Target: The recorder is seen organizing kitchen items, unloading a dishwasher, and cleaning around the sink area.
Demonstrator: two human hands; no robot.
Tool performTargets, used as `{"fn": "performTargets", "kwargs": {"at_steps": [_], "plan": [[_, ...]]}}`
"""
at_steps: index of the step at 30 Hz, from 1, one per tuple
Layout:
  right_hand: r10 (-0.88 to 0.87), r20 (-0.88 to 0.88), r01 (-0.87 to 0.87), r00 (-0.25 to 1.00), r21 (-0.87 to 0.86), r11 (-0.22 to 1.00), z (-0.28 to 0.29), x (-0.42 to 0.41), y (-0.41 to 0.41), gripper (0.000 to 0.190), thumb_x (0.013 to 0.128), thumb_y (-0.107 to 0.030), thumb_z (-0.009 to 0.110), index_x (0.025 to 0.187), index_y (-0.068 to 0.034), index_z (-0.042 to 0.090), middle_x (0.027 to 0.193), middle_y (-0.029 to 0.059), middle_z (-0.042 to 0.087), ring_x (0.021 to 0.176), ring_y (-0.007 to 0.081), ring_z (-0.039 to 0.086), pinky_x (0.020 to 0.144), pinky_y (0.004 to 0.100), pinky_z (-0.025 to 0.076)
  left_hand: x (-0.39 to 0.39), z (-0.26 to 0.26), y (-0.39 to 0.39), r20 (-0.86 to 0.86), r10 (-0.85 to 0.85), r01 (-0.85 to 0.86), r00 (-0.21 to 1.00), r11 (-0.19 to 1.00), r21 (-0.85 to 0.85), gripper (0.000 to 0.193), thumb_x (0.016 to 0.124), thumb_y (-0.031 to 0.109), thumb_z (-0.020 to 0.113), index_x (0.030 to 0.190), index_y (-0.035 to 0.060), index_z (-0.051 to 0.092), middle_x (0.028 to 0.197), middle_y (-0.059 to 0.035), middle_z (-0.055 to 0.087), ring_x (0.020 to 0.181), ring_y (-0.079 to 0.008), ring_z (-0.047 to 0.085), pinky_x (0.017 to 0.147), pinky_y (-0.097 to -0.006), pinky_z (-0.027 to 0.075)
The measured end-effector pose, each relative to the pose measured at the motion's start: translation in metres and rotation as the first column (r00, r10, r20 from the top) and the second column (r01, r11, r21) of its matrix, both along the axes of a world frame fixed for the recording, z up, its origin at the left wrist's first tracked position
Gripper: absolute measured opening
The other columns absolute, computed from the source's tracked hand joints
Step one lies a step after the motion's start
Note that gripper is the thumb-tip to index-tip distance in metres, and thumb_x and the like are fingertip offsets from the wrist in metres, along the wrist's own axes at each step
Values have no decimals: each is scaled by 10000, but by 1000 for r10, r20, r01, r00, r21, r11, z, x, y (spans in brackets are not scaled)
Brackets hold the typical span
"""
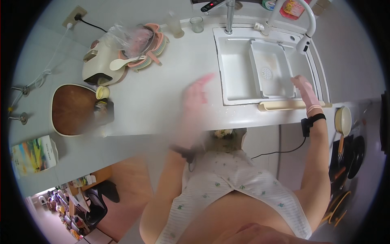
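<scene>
My left hand (195, 94), in a pink glove, hovers near the white countertop (158, 88), left of the sink. It looks blurred, with its fingers apart and nothing visible in them. At the right side of the white sink (236, 76), my right hand (305, 90) wears a pink glove too. Its fingertips are at the right rim of a white drain basket (272, 61), which sits across the sink bowl. Whether they grip that rim is not clear. A cream-coloured bar (281, 105) lies along the sink's front edge, just below my right hand.
A chrome tap (230, 18) and a white pull-out faucet (310, 24) stand behind the sink. Left are a glass (196, 24), stacked pink-rimmed dishes (157, 50), a white spoon (120, 63), a cream appliance (102, 65) and a brown-topped bin (73, 109). A pan (343, 120) lies far right.
</scene>
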State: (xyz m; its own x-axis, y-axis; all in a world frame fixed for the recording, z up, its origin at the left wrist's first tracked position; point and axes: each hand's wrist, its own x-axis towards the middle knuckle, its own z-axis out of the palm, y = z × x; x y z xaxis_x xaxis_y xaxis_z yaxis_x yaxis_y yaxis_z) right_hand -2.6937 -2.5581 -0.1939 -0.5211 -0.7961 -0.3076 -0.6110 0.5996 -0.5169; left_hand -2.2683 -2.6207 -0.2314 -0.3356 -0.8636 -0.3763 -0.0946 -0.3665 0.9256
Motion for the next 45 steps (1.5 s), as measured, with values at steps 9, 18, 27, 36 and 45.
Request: {"fn": "performTargets", "kwargs": {"at_steps": [9,18,27,36,45], "plan": [[-69,124,76,990,-56,996,57,81,45,505,865,-392,538,1182,2,541,1102,112,582,1086,202,493,984,304,323,148,-55,37,899,354,273,258,866,-419,552,996,324,335,1457,46,212,1370,-64,435,1102,-224,496,1014,-364,360],[-52,160,68,986,-100,993,67,130,65,443,905,-358,532,1180,-11,547,1138,87,566,1100,179,486,987,292,322,70,-145,62,340,423,508,-840,833,218,604,939,332,295,1462,60,162,1532,-141,154,1408,-369,109,1151,-445,39],[104,29,-101,994,-91,991,26,51,49,436,907,-320,541,1187,13,558,1113,125,616,1079,200,547,941,297,392,-16,-131,-38,814,227,416,535,768,-488,593,910,271,349,1454,72,219,1522,-142,181,1404,-388,97,1148,-441,64],[241,-38,-242,970,-32,970,17,-44,20,425,891,-270,554,1216,3,553,1092,175,638,1027,254,609,906,324,454,-89,-155,-49,637,332,330,696,640,-694,404,934,207,332,1307,87,430,1365,-119,422,1222,-263,404,1052,-395,277],[411,134,-389,902,-166,906,32,-60,-15,428,897,-246,563,1252,-9,530,1116,176,634,1058,251,602,913,326,453,31,-94,88,614,733,103,293,614,-783,371,932,197,388,1210,-24,499,1169,-144,534,1152,-260,472,1039,-389,346]]}}
